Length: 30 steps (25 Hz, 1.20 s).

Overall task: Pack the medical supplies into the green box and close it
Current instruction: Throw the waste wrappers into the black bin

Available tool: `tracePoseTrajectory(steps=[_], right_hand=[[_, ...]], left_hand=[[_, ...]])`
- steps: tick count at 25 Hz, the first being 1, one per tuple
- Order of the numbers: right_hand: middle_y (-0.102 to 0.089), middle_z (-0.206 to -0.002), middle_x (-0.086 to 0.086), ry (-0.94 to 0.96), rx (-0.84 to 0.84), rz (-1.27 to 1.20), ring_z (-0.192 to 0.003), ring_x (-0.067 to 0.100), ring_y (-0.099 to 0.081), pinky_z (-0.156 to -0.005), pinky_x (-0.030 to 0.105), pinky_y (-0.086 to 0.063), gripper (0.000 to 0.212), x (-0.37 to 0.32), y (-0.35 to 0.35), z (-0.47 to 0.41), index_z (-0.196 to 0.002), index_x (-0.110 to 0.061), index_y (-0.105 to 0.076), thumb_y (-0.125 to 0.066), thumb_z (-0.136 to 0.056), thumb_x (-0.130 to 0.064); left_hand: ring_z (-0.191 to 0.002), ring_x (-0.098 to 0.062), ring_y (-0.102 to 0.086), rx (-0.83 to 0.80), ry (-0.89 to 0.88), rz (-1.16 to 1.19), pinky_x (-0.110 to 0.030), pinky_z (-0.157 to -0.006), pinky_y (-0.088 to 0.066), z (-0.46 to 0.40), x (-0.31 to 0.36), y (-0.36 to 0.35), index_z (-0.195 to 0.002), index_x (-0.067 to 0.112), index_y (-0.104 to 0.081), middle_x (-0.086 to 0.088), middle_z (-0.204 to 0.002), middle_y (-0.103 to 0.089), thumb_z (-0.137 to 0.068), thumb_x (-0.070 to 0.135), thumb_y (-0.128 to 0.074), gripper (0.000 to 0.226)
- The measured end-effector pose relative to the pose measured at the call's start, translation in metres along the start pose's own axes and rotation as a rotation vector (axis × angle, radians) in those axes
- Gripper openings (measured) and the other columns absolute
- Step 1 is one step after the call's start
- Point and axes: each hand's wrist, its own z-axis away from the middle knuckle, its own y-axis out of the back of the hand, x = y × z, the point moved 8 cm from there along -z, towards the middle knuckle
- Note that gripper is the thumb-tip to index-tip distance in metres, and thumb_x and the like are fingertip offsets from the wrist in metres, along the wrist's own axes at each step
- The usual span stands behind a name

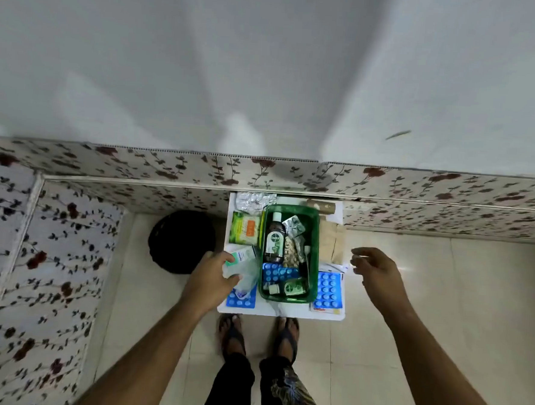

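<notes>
Left hand [213, 272] grips teal carton [240, 257] and clear bag [246, 276] beside green box [315, 236] for loading; right hand [371, 268] hovers spread, empty.

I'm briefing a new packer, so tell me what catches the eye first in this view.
The open green box at the middle of the small white table stands out, already holding a dark antiseptic bottle and a blue blister pack. On its left, the left hand grips a clear bag with a white-and-teal carton, while the right hand hovers open and empty to the right. Another blue blister pack waits outside the box, on its right.
</notes>
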Motion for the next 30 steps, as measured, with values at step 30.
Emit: tracePoseTrajectory(steps=[30], right_hand=[[-0.073, -0.102, 0.011, -0.295, 0.135, -0.230, -0.084, 0.024, -0.068, -0.066, 0.027, -0.049, 0.031, 0.079, -0.049, -0.099, -0.112, -0.010, -0.066, -0.072, -0.082, -0.015]], left_hand=[[-0.059, -0.024, -0.048, 0.173, 0.333, 0.705, -0.024, -0.043, -0.039, -0.013, -0.038, 0.006, -0.067, 0.006, -0.045, -0.018, -0.068, -0.053, -0.083, 0.021, -0.057, 0.025]])
